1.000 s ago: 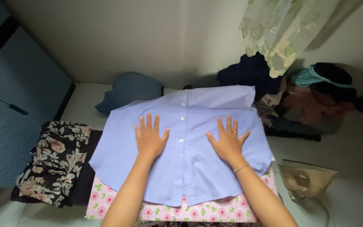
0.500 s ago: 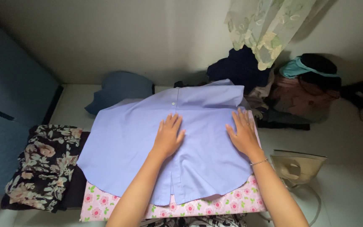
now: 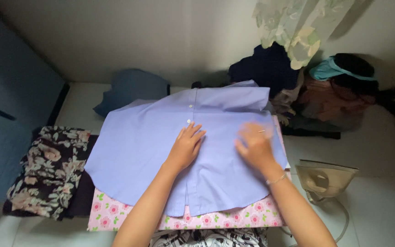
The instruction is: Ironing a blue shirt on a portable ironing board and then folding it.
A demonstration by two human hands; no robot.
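Lilac buttoned shirt [image 3: 142, 151] flat, hands [image 3: 186, 146] pressing.

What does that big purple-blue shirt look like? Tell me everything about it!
The shirt is pale lilac-blue, of smooth woven cloth, spread flat with its curved hem toward the person. A row of small white buttons runs down its middle. It lies on a pink flowered cover and hangs over the left edge. The far side is a bit rumpled. The left hand and the blurred right hand press flat on it.
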